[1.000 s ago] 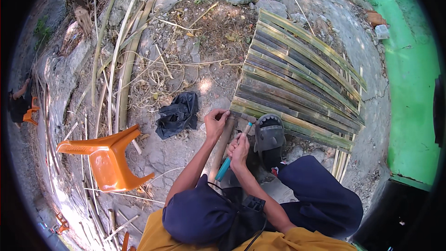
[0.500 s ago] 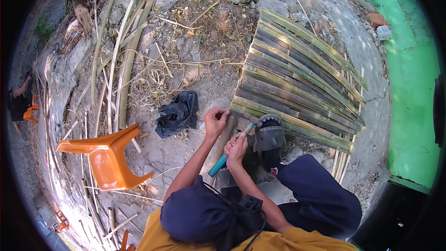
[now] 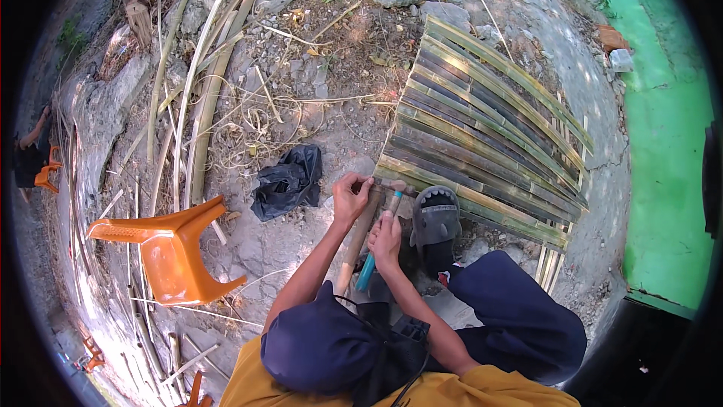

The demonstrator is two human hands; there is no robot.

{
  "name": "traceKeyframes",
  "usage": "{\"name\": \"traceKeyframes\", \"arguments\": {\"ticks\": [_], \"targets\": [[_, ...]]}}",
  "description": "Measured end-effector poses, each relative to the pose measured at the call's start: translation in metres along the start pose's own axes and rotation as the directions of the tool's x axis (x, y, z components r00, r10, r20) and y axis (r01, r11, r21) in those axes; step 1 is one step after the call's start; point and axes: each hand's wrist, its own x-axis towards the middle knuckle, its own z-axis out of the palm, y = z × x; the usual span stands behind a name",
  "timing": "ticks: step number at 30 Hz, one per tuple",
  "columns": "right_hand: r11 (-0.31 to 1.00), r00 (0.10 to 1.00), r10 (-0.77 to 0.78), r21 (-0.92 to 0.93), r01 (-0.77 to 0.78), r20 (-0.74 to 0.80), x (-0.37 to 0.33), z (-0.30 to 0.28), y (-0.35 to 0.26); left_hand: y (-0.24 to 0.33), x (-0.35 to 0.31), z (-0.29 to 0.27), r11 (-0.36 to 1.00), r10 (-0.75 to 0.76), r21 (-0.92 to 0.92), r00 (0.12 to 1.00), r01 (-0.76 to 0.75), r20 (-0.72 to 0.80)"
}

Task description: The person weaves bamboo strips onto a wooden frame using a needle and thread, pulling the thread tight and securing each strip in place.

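Note:
A panel of split bamboo slats (image 3: 482,132) lies on the ground ahead and to the right. At its near left corner, my left hand (image 3: 351,198) pinches with thumb and fingertips; what they hold is too small to make out. My right hand (image 3: 385,237) grips a hammer (image 3: 367,273) by its teal handle. The hammer's head is at the panel's near edge, close beside my left fingertips; I cannot tell whether it touches the slat. Beneath the hands a round pole (image 3: 351,256) runs from the panel's corner toward me.
My foot in a grey shark-shaped slipper (image 3: 437,219) is beside the panel's near edge. A crumpled black plastic bag (image 3: 288,182) lies left of my hands. An orange plastic chair (image 3: 169,260) is tipped over farther left. Long bamboo strips (image 3: 215,98) lie behind it. Green-painted ground (image 3: 666,143) borders the right.
The hammer's head has shifted left toward my left fingertips, and its handle has swung more upright with my right hand. My left hand stays at the panel's corner.

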Motion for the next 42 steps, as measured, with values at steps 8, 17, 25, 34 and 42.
{"name": "traceKeyframes", "arguments": {"ticks": [8,17,25,34,42], "targets": [[0.963,0.990,0.112,0.237,-0.129,0.084,0.007,0.006,0.006,0.001,0.001,0.001,0.999,0.020,0.047,1.000,-0.021,0.011],[0.948,0.998,0.068,0.311,-0.064,-0.002,0.010,0.008,0.003,-0.001,0.003,0.002,1.000,-0.009,-0.021,1.000,0.010,0.016],[0.960,0.998,0.058,0.276,-0.050,-0.023,0.008,-0.001,0.004,0.001,0.004,0.000,0.998,0.040,0.045,0.998,-0.042,0.049],[0.511,0.773,-0.607,-0.653,0.559,0.186,-0.008,-0.037,0.001,-0.002,0.032,-0.023,0.857,0.492,0.024,0.830,-0.515,0.264],[0.271,0.707,-0.576,-0.720,0.638,0.410,0.013,-0.034,-0.003,-0.018,0.037,-0.014,0.844,0.509,0.005,0.804,-0.536,0.306]]}}
